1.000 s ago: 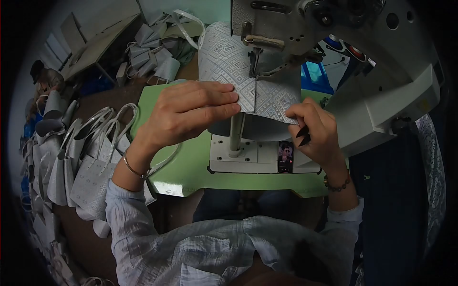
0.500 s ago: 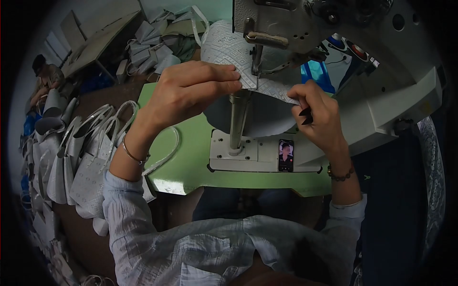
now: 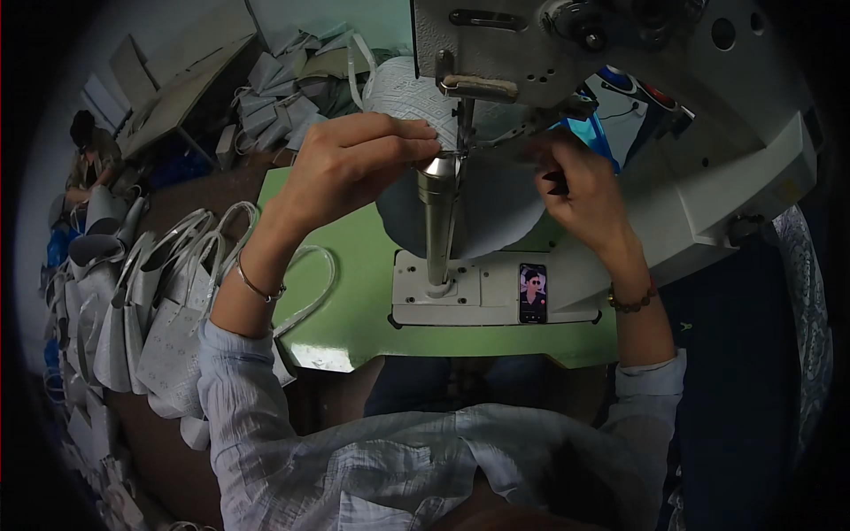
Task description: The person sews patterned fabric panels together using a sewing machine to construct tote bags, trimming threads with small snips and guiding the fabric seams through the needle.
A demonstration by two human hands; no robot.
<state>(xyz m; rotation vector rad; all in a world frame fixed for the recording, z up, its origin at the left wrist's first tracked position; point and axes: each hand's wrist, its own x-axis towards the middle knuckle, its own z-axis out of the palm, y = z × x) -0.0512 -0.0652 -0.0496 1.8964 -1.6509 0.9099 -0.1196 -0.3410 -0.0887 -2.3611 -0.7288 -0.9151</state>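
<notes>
A light grey patterned bag (image 3: 403, 93) sits over the post (image 3: 436, 212) of a sewing machine (image 3: 567, 53), its plain grey lower side (image 3: 500, 212) hanging behind the post. My left hand (image 3: 354, 159) has its fingers pressed together on the bag's edge, right at the post top and just left of the needle area (image 3: 462, 133). On the other side, my right hand (image 3: 580, 181) is closed, with black pointed tips of thread snips (image 3: 556, 183) sticking out of the palm. Its thumb and forefinger are blurred near the machine's presser parts.
A phone (image 3: 533, 292) lies on the machine's white base (image 3: 487, 310), over a green table (image 3: 354, 341). Finished-looking grey bags (image 3: 177, 336) hang and pile at left. A strap (image 3: 323, 283) loops onto the table. Another person (image 3: 88, 155) sits far left; more bags (image 3: 279, 97) heap behind.
The bag's edge has turned down and away at the post top, and the flap seen there is now out of sight. My right hand has come up off the edge it was pinching.
</notes>
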